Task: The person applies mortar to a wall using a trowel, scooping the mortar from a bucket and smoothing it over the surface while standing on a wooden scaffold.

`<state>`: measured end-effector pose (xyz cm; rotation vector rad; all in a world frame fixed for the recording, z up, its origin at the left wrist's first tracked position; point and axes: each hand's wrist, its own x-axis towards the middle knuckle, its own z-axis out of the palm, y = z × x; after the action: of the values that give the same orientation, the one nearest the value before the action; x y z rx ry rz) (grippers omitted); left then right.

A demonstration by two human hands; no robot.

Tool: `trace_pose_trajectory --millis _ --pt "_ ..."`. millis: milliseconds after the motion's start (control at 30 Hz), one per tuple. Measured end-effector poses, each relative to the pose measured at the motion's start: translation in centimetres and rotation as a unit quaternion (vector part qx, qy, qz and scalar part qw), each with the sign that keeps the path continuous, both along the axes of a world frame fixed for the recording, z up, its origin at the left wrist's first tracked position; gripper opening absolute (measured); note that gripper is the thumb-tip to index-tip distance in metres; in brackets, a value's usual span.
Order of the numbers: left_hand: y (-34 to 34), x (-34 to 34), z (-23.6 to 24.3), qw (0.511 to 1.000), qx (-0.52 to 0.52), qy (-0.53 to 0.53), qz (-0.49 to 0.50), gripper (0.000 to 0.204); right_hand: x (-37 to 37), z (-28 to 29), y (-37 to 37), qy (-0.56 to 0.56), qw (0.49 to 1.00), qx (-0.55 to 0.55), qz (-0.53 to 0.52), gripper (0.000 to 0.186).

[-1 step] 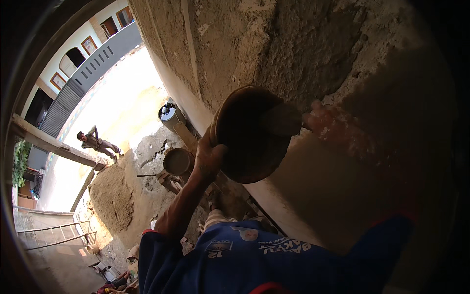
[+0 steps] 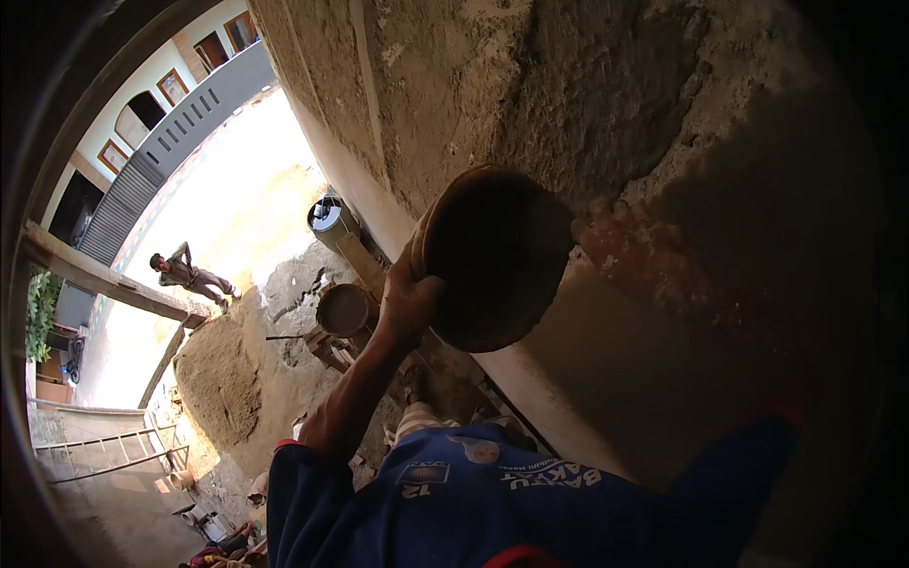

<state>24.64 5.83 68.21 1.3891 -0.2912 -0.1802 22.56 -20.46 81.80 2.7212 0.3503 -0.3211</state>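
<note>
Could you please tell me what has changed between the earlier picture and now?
The right hand has moved slightly left, toward the bucket. The flat grey blade that showed over the bucket's mouth can no longer be made out; whether the right hand holds it is unclear. The left hand still grips the bucket's side, and the person standing outside keeps the same pose.

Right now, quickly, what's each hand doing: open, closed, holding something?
Left hand: closed on the bucket, gripping its rim side.
Right hand: at the bucket's far edge, in shadow; open or closed, or holding anything, cannot be told.
</note>
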Motion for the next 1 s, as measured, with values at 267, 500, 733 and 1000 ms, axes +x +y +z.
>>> trace_pose_trajectory --millis 267,500,733,1000 --pt "-2.0 0.1 0.8 0.999 0.009 -0.027 -0.017 0.075 -1.6 -8.2 -2.1 -0.087 0.981 0.167 0.054 0.011" --pt "-4.1 0.1 0.7 0.994 0.089 -0.060 0.032 0.071 -1.7 -16.6 -3.6 0.037 0.917 0.397 0.020 0.035" --pt "-2.0 0.9 2.9 0.998 -0.064 0.010 0.007 0.064 -1.3 -7.1 -2.7 -0.017 0.901 0.433 -0.018 0.045" --pt "-1.3 -0.6 5.5 0.990 -0.133 0.037 0.025 0.056 -5.8 12.1 -2.7 0.022 0.907 0.411 -0.086 0.037"
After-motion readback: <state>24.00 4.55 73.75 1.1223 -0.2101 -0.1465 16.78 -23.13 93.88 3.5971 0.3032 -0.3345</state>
